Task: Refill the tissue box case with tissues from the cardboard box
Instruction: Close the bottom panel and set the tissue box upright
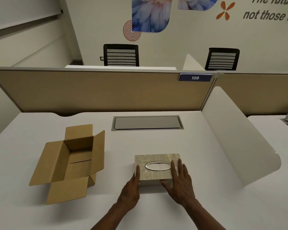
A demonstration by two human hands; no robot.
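A beige floral tissue box case [154,160] with a silver oval slot lies on the white desk [198,155] in front of me. My left hand [131,190] presses against the case's near left corner, fingers up its left side. My right hand [179,181] rests on the case's right part, fingers lying over the top beside the slot and thumb on the front face. To the left stands a brown cardboard box [70,161] with its flaps spread open; its inside looks bare, and no tissues show.
A grey cable hatch [147,122] is set into the desk behind the case. A tan partition [98,92] closes the back, and a white curved divider [236,138] rises on the right. Two black chairs stand beyond the partition.
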